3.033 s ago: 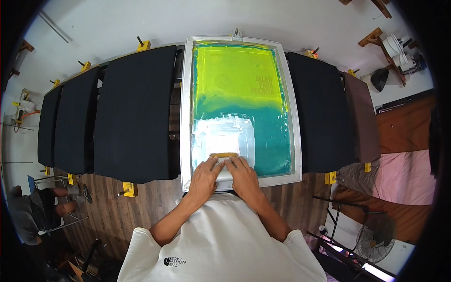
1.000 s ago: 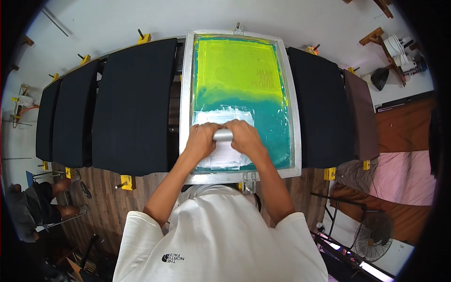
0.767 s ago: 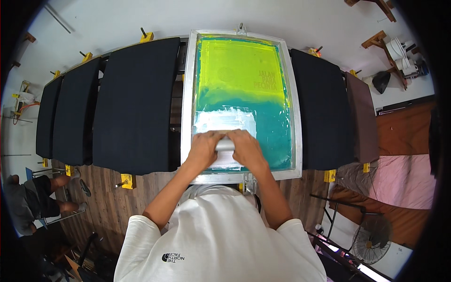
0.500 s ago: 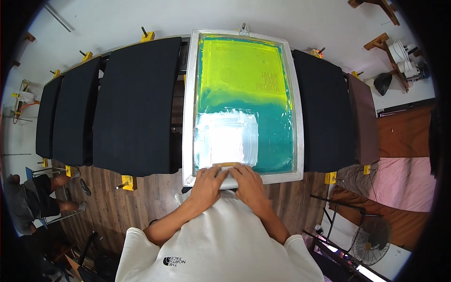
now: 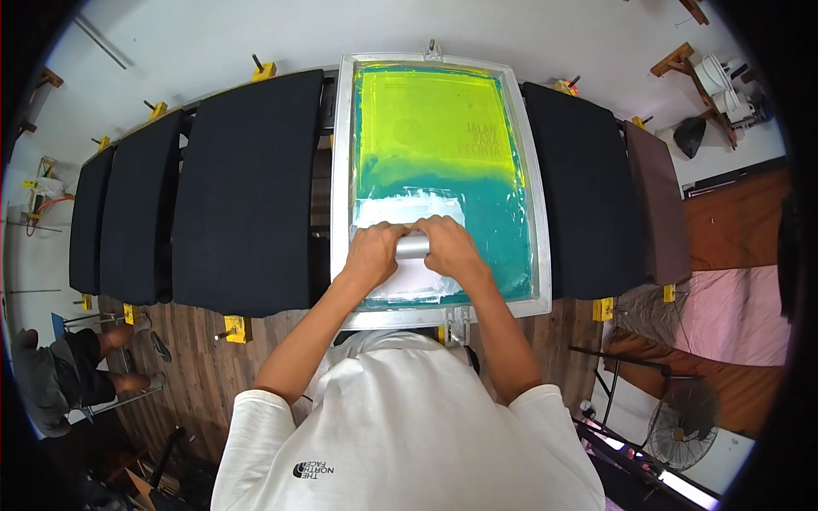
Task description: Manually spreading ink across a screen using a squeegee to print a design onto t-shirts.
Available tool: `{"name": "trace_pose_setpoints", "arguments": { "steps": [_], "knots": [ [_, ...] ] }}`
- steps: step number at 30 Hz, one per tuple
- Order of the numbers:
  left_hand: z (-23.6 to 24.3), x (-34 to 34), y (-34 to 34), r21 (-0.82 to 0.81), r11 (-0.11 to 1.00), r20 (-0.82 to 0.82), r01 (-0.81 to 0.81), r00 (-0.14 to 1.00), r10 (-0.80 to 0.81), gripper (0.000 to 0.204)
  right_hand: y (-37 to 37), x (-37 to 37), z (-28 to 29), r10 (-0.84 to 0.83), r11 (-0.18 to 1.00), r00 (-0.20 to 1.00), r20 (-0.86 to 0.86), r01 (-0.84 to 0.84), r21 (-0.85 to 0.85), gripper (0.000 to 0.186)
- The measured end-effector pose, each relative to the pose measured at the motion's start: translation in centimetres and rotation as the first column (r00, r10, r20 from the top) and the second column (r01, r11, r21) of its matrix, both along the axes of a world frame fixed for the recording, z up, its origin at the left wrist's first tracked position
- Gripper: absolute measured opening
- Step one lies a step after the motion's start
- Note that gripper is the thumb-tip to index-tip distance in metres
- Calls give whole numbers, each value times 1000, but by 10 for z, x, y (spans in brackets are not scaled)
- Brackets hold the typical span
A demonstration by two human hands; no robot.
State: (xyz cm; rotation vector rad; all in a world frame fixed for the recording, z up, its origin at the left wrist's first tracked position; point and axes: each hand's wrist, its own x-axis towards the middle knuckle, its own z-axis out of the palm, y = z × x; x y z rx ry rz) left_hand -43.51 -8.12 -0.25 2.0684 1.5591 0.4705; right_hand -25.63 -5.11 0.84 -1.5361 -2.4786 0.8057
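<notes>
My left hand and my right hand are closed side by side around a squeegee with a silver handle. The squeegee rests across a patch of white ink in the lower left part of a printing screen. Yellow-green covers the mesh's far part, with faint printed lettering in it, and teal surrounds the white patch. A metal frame borders the mesh. The squeegee's blade is mostly hidden by my fingers and the handle.
Black fabric-covered boards stand in a row on the left; another black board and a brown one lie to the right. Yellow clamps hold their ends. A person sits at far left. A fan stands lower right.
Both hands have pushed the squeegee away from me, from the near edge of the screen to the middle of the white patch. My arms are stretched further out.
</notes>
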Motion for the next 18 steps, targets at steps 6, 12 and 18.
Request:
{"name": "trace_pose_setpoints", "arguments": {
  "steps": [6,12,18],
  "knots": [
    [7,5,-68,-76,997,74,27,997,-21,49,-76,9,8,-38,997,996,-75,34,-63,49],
    [33,3,-87,-217,961,115,174,982,-151,48,-88,18,26,33,961,999,19,-27,-276,46],
    [14,-5,-4,-95,995,39,31,999,-27,44,0,-3,26,29,995,992,121,-17,-103,37]
  ]
}}
